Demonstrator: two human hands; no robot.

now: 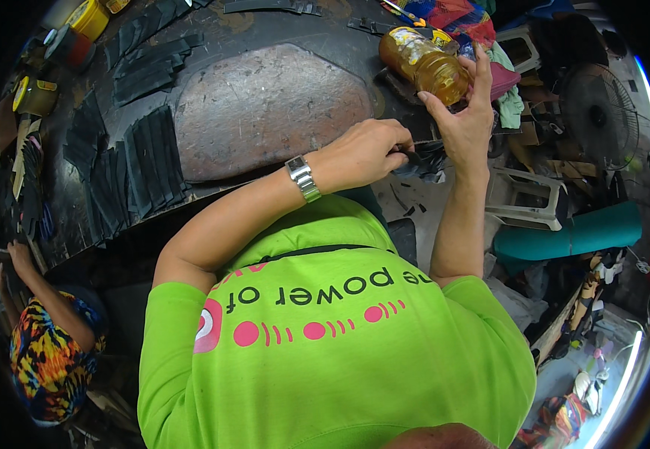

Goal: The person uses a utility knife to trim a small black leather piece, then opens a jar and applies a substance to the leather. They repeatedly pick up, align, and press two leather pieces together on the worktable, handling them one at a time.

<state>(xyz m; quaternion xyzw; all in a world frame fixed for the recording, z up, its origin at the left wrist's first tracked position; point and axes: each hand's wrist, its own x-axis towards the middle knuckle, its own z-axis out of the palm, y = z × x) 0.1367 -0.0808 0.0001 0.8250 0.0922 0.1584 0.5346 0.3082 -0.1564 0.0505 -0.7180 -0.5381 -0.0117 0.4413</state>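
My right hand (pixel 465 120) is raised at the upper right and grips an amber, liquid-filled plastic jar (pixel 423 63) lying tilted on its side, with fingers wrapped under its near end. My left hand (pixel 364 152), with a metal watch (pixel 303 178) on the wrist, is just left of it. Its fingers are pinched on a small black piece (pixel 417 159), over more black scraps (pixel 433 166) at the table's edge. My green shirt (pixel 340 337) fills the lower middle.
A dark worktable (pixel 212 30) carries a brown oval slab (pixel 265 108), rows of black strips (pixel 141 161) and yellow tins (pixel 89 19). Another person in a colourful shirt (pixel 48 352) sits lower left. A fan (pixel 598 105), a white stool (pixel 527 198) and a teal roll (pixel 572 236) stand right.
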